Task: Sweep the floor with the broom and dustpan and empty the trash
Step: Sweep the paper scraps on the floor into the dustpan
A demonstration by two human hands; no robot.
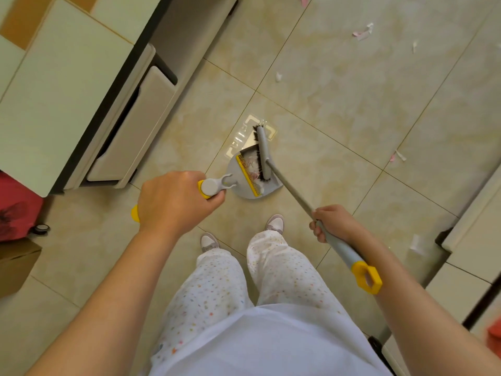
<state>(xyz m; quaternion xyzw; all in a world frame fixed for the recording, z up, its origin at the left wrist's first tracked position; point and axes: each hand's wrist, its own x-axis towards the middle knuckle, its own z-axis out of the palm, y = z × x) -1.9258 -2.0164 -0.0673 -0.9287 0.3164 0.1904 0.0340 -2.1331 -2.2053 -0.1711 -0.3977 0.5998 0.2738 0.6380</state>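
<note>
We see the grey plastic dustpan with a yellow comb edge [235,169] standing on the beige tiled floor [339,90], just ahead of the person's feet. Its pan holds white and pink paper scraps [253,165], partly hidden by the grey broom head with dark bristles [262,147], which lies across the pan's mouth. A clear plastic packaging tray [250,122] lies at the lip, its edges hard to trace. The left hand [173,202] grips the dustpan's handle top, its fingers [216,198] curled under and mostly hidden. The right hand [339,225] holds the broom's pole, fingers [317,232] wrapped round it. More torn paper bits [363,32] lie well apart. A cream cabinet [67,90] is cut off at left.
</note>
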